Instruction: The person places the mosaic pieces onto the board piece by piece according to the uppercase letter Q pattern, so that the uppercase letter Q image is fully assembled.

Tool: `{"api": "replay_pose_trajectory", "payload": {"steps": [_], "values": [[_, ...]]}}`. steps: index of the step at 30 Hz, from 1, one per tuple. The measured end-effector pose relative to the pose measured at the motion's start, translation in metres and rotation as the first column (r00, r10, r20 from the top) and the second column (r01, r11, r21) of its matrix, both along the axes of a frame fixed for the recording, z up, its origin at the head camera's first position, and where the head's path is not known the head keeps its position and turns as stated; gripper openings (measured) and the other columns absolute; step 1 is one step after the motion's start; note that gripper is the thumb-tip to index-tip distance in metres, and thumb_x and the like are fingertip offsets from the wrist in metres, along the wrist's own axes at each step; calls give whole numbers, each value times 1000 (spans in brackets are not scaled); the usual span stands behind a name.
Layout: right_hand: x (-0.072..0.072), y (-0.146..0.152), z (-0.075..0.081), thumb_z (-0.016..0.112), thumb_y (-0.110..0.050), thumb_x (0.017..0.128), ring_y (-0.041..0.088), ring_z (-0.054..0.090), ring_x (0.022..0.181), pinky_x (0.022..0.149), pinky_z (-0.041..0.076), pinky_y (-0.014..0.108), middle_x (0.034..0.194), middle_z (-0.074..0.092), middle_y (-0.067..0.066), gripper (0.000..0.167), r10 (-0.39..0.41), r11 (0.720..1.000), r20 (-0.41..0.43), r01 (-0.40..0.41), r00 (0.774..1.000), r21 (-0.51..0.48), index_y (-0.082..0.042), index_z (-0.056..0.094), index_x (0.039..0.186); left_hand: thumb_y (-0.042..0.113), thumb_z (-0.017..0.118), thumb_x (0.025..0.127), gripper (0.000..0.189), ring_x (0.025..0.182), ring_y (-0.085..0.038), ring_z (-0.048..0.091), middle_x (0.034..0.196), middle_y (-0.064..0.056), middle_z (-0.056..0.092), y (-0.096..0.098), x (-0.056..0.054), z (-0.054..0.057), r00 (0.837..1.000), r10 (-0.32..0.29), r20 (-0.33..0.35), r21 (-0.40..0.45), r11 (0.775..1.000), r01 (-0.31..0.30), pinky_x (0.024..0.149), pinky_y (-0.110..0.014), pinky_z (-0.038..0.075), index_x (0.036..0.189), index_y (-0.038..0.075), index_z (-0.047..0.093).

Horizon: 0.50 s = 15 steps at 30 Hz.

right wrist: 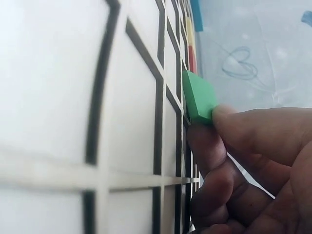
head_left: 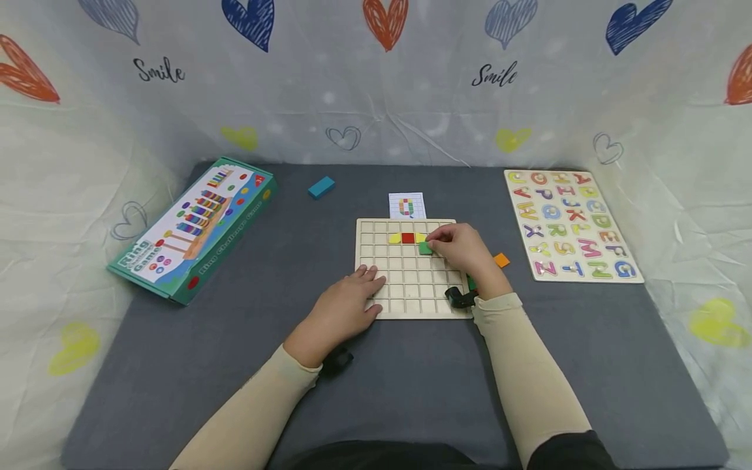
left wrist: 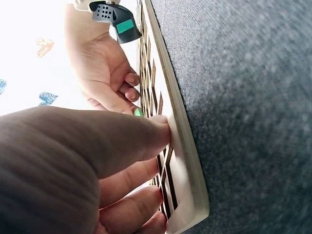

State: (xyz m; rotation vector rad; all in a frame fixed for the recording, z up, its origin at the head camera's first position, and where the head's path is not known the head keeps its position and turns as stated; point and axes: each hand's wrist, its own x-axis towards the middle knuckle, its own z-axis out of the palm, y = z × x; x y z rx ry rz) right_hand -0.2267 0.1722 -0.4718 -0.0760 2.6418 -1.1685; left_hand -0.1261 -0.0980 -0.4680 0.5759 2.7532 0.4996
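Observation:
A wooden grid board [head_left: 405, 287] lies on the grey table. In one of its upper rows sit a yellow tile [head_left: 395, 239], a red tile [head_left: 408, 238] and another yellow tile [head_left: 420, 237]. My right hand [head_left: 464, 251] pinches a green tile [right wrist: 200, 97] between thumb and finger, at the cell just below the right yellow tile. The right wrist view shows this tile tilted against the grid lines. My left hand [head_left: 349, 303] rests on the board's lower left edge, its fingers spread over the cells and its thumb [left wrist: 158, 136] on the rim.
Behind the board lies a pattern card [head_left: 407, 206] with a coloured letter shape. A blue block [head_left: 321, 188] and a green game box [head_left: 194, 228] are to the left. An orange piece [head_left: 501, 260] and an alphabet board [head_left: 572, 225] lie to the right. Part of another green piece [head_left: 471, 283] shows beside my right wrist.

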Motion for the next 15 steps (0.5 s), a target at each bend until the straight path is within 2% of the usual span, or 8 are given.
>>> {"api": "replay_pose_trajectory", "payload": {"steps": [5,15], "values": [[1,-4,-1,70,-22,108,29,63,103,89,52,43,118,76,14,21,-4,1000,-12,4,1000,24,-9,82,120,27,75,104,60,164,-30,37,171,-10,47,0,-1,-1,1000,-7,-8,3,1000,7,130,-53,38,160,14,58],[4,-9,0,72,-21,106,28,64,97,87,52,43,110,76,11,16,-9,999,-39,10,999,42,-11,82,113,28,75,104,60,164,-30,37,171,-9,46,1,0,-1,1000,-4,-8,-3,1000,4,130,-53,38,160,15,58]]}}
